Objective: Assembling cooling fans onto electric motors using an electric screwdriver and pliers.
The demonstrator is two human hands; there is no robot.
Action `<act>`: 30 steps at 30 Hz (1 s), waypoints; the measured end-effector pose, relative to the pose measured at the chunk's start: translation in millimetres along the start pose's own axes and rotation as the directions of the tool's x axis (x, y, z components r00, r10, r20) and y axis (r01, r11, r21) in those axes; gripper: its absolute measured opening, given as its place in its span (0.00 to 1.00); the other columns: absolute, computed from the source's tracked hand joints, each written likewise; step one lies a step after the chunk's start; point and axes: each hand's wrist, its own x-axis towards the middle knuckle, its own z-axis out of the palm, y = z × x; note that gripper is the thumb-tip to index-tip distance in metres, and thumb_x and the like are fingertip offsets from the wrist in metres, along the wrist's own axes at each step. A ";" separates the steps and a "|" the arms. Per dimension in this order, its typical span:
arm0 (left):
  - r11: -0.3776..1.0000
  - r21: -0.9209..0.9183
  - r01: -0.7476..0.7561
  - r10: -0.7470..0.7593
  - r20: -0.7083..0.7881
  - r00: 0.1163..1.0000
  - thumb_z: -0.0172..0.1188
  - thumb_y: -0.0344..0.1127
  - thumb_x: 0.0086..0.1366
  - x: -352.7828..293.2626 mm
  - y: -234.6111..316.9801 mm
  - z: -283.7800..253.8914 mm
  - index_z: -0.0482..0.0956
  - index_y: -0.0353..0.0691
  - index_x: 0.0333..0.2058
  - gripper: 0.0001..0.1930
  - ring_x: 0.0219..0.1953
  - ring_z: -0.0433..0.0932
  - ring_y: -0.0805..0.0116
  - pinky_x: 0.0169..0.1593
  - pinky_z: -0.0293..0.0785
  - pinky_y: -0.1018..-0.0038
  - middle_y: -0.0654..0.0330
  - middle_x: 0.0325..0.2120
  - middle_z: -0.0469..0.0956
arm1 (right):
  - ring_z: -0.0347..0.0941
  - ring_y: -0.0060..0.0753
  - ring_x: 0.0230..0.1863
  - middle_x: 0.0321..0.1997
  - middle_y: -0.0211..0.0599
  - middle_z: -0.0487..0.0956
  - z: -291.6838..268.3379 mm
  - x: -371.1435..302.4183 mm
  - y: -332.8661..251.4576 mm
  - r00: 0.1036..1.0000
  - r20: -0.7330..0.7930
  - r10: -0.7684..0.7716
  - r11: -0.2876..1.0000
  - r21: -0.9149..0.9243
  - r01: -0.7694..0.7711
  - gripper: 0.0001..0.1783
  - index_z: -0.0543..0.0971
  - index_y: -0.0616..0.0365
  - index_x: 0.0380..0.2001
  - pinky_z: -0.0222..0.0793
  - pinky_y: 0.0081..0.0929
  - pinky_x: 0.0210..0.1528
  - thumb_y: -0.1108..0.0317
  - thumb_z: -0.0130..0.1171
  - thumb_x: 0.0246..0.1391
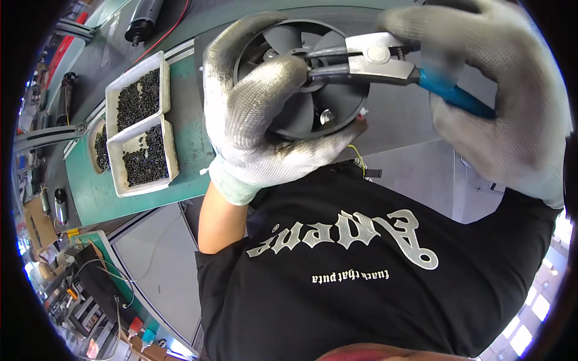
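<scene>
A black fan point(344, 99) with a round housing and several blades is gripped by my left hand point(250, 120), in a grey-white coated glove. My left fingers wrap round its rim, and the thumb lies across the front by the hub. In my right hand point(515, 105), gloved alike and partly blurred, is a pair of pliers point(378, 55) with long thin black jaws and blue handles. The jaw tips reach the fan's hub beside my left thumb; what they pinch there, if anything, is hidden. A shiny round metal spot point(326, 116) shows low on the fan.
To the left, two white trays point(173, 157) of small black parts stand on a green mat point(195, 174), with another container point(94, 147) partly behind them. A dark cylindrical tool point(143, 24) with a red cable lies at upper left. Cables and assorted items crowd the lower-left bench.
</scene>
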 end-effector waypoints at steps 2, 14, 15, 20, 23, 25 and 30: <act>1.000 0.013 0.010 -0.009 -0.036 0.999 0.80 0.44 0.34 -0.1 3.1 1.0 0.73 0.34 0.40 0.35 0.50 0.75 0.46 0.54 0.72 0.56 0.36 0.47 0.73 | 0.78 0.36 0.29 0.32 0.41 0.81 2.2 -1.9 -2.1 0.999 0.026 0.028 0.999 -0.023 -0.027 0.23 0.81 0.67 0.40 0.77 0.28 0.33 0.70 0.59 0.35; 0.996 -0.071 0.052 -0.048 0.062 0.997 0.79 0.48 0.37 12.4 -2.8 -2.6 0.67 0.32 0.47 0.42 0.45 0.78 0.43 0.50 0.75 0.52 0.33 0.44 0.74 | 0.71 0.46 0.57 0.54 0.47 0.75 238.3 -77.8 109.5 0.760 -0.475 0.443 0.896 0.265 -0.357 0.31 0.76 0.56 0.54 0.67 0.39 0.59 0.57 0.68 0.47; 0.995 -0.101 0.008 -0.005 0.020 1.000 0.79 0.43 0.38 12.1 -7.0 1.9 0.62 0.31 0.55 0.47 0.46 0.78 0.44 0.50 0.75 0.55 0.35 0.46 0.74 | 0.71 0.47 0.57 0.55 0.48 0.74 233.6 -70.3 85.6 0.802 -0.387 0.454 0.834 0.501 -0.231 0.34 0.74 0.57 0.54 0.65 0.38 0.61 0.54 0.68 0.45; 0.877 -0.007 0.480 -0.474 0.138 0.870 0.73 0.36 0.44 38.3 -12.2 26.5 0.53 0.38 0.65 0.51 0.46 0.80 0.55 0.51 0.75 0.65 0.43 0.49 0.75 | 0.70 0.38 0.57 0.56 0.42 0.75 247.5 -27.3 36.3 0.963 -0.158 0.219 0.442 0.896 0.047 0.40 0.69 0.63 0.57 0.62 0.36 0.62 0.58 0.73 0.40; 0.627 -0.013 0.779 -0.727 0.349 0.591 0.61 0.56 0.60 33.5 -51.8 27.7 0.57 0.30 0.62 0.42 0.50 0.75 0.39 0.55 0.71 0.60 0.36 0.45 0.76 | 0.72 0.31 0.53 0.52 0.36 0.76 247.3 -14.2 37.8 0.878 0.028 0.478 0.051 0.997 -0.059 0.35 0.70 0.62 0.56 0.67 0.32 0.58 0.63 0.71 0.45; 0.612 0.168 0.773 -0.745 0.451 0.492 0.51 0.59 0.66 -7.2 -88.9 26.9 0.59 0.30 0.61 0.38 0.52 0.74 0.39 0.55 0.70 0.58 0.34 0.46 0.75 | 0.74 0.31 0.50 0.50 0.38 0.78 250.1 -0.1 53.3 0.841 -0.009 0.540 -0.127 0.988 0.092 0.33 0.70 0.64 0.55 0.69 0.33 0.56 0.62 0.68 0.48; 0.590 0.346 0.729 -0.755 0.555 0.348 0.47 0.62 0.66 -17.4 -62.3 24.2 0.61 0.33 0.61 0.39 0.59 0.68 0.44 0.62 0.63 0.61 0.36 0.54 0.70 | 0.77 0.42 0.47 0.47 0.47 0.78 203.6 45.9 147.9 0.822 0.156 0.548 -0.305 0.952 0.023 0.35 0.66 0.62 0.57 0.76 0.43 0.48 0.57 0.66 0.50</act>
